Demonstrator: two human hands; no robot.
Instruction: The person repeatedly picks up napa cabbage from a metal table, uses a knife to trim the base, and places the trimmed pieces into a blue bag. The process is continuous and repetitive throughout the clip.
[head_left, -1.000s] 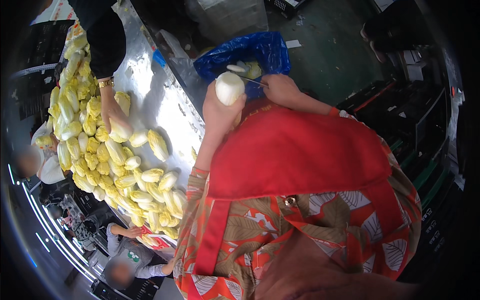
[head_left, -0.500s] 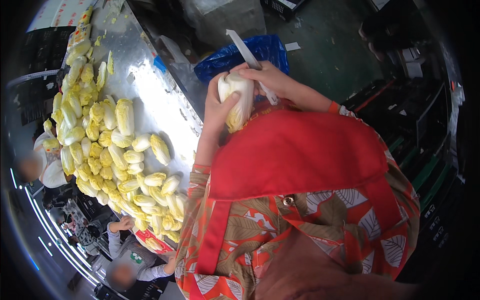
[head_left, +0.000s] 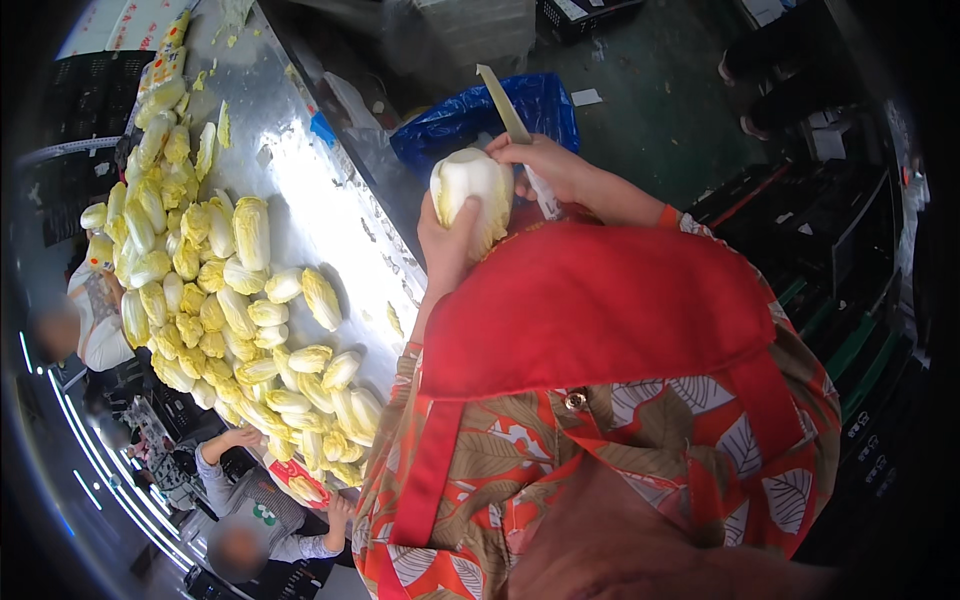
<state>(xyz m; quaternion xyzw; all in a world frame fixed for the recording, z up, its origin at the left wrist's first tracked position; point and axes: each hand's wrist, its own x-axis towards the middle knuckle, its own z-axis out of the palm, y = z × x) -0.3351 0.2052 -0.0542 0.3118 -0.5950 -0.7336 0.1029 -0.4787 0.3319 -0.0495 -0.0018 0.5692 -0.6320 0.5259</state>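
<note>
A napa cabbage [head_left: 468, 183], white at the base and pale yellow along its leaves, is gripped in my left hand [head_left: 446, 232], with the thumb across its front. My right hand [head_left: 548, 165] is closed round a knife [head_left: 505, 105] just right of the cabbage. Its long narrow blade points up and away, and its pale handle shows below the fist. Blade and cabbage appear apart. Beyond both hands sits a blue plastic bag [head_left: 552, 105], opened wide.
On the left, a metal table [head_left: 300, 185] carries a big heap of napa cabbages [head_left: 215, 300]. Co-workers stand at its far side, one [head_left: 255, 505] near a red package. Black crates [head_left: 800, 215] are stacked at right. A paper scrap [head_left: 585, 97] lies on the dark floor.
The knife and my right hand have shifted slightly right, off the cabbage. The cabbage has turned in my left hand and shows more of its white base. A co-worker's hands have moved.
</note>
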